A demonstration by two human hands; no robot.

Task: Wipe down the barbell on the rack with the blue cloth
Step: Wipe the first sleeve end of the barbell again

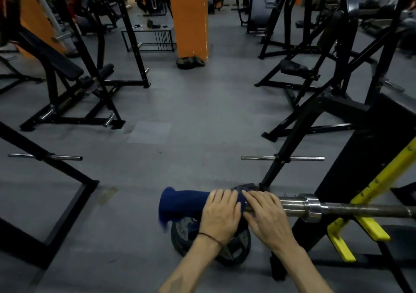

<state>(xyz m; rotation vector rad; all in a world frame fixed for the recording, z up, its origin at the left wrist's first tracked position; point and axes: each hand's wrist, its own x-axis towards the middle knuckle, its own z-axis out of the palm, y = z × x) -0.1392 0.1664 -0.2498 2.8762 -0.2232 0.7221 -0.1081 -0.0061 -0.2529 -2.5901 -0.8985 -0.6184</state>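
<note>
- Wrapping the blue cloth point(183, 205) around the barbell point(337, 208) sleeve end gives full contact for wiping.
- Left hand point(221, 216) curls over the cloth, gripping it.
- Right hand point(265, 214) lies on the bare sleeve, fingers fairly straight, steadying the bar on the rack point(360, 202).

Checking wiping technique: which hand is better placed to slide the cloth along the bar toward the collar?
Probably the left hand: it lies on the blue cloth wrapping the barbell sleeve. The right hand lies on bare steel beside it.

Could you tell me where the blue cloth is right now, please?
In the head view, lower centre: the blue cloth wraps the barbell sleeve's free end, under the left hand, above weight plates.
</note>
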